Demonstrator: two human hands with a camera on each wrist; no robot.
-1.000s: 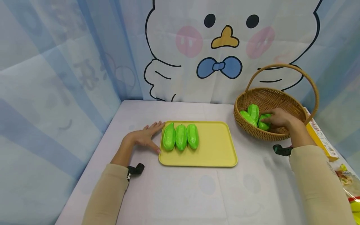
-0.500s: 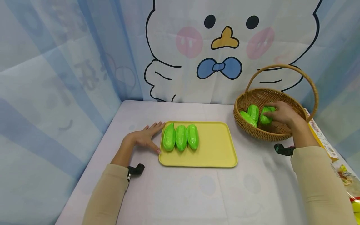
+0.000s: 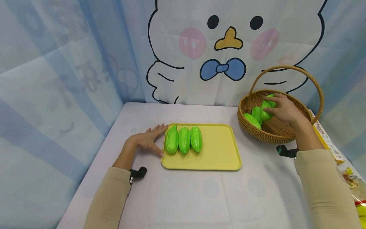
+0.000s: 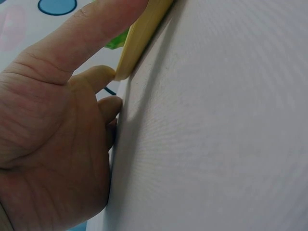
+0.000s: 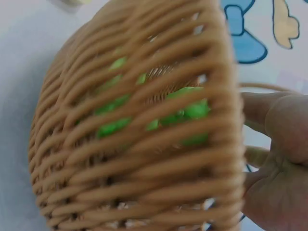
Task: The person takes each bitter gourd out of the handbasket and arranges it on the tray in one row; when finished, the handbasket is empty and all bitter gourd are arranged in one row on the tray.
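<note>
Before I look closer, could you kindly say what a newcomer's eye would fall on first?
Probably the large cartoon figure with the blue bow tie, on the backdrop at the back. Next might come the three green vegetables side by side on the left of the yellow tray, then the wicker basket at right, where the right hand grips another vegetable.

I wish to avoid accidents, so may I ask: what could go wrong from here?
The right hand pinches a shiny green vegetable between fingers and thumb; it might slip.
The arched handle of the basket looks close to this hand, so lifting could knock it.
The left hand is at the edge of the yellow tray; a push could set the three vegetables there rolling.
</note>
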